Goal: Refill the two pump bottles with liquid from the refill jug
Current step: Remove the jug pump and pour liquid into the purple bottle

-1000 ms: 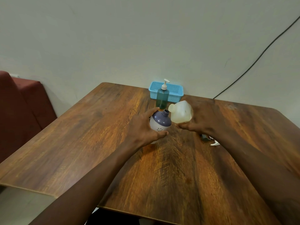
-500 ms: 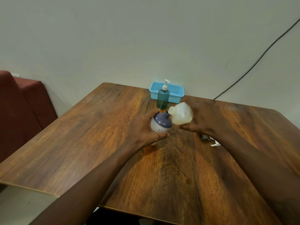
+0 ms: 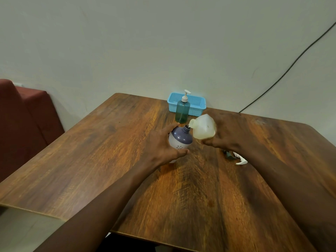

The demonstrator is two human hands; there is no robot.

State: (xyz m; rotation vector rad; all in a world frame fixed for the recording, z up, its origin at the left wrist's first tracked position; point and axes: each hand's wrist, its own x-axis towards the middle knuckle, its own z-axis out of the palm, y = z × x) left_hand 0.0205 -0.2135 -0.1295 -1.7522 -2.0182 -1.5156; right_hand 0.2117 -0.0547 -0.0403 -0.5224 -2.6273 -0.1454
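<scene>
My left hand grips a purple-and-white pump bottle that stands on the wooden table with its neck uncapped. My right hand holds the translucent refill jug tipped to the left, its spout touching the bottle's open neck. Yellowish liquid fills the jug's lower part. Behind them stands a green pump bottle with its white pump on. A removed pump head lies on the table under my right wrist, partly hidden.
A light blue plastic basket sits at the table's far edge against the wall, behind the green bottle. A black cable runs up the wall at the right. A dark red seat stands left of the table.
The jug has tipped further and its spout has come down onto the purple bottle's neck. My left hand has kept its hold on the bottle.
</scene>
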